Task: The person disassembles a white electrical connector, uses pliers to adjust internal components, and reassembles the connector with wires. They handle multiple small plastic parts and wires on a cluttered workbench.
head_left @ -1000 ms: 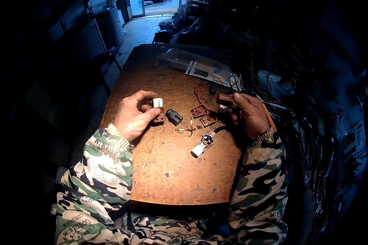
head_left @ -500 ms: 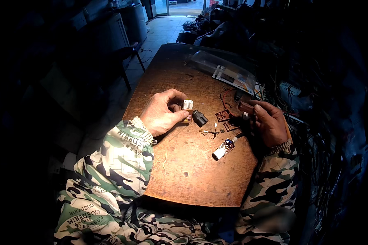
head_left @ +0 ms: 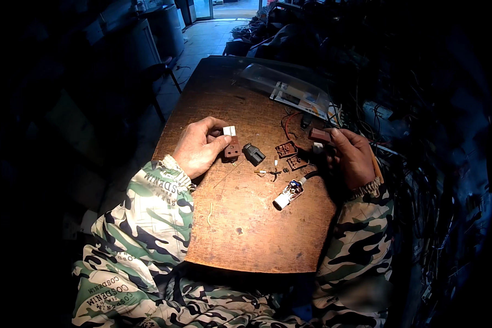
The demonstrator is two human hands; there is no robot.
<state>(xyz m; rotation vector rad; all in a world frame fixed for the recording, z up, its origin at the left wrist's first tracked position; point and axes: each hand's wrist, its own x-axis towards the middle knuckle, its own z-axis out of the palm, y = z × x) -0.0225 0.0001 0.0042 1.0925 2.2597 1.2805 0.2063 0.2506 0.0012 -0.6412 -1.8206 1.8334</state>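
Observation:
At the middle of the wooden table [head_left: 240, 224], my left hand [head_left: 194, 148] pinches a small brown block [head_left: 232, 150] with dark holes and a white part [head_left: 229, 130] at its top. Over the table's right side, my right hand [head_left: 353, 158] holds a brown rectangular piece [head_left: 320, 135]; a small white part [head_left: 317, 147] shows just below it. Between the hands lie a black connector shell [head_left: 254, 154], two open brown housings [head_left: 286, 148] and small loose contacts [head_left: 263, 172]. Nearer me rests a white-ended connector [head_left: 288, 195] with exposed insides and a dark cable.
A clear plastic case [head_left: 287, 87] sits at the table's far right. Red and black wires [head_left: 289, 124] lie beside the housings. Tangled cables [head_left: 421, 213] crowd the dark right side. A dark chair [head_left: 157, 74] stands beyond the table's left edge.
My left hand has turned its block, so the brown face with holes now shows. My right hand keeps its brown piece, now tilted differently. The whole view has shifted slightly.

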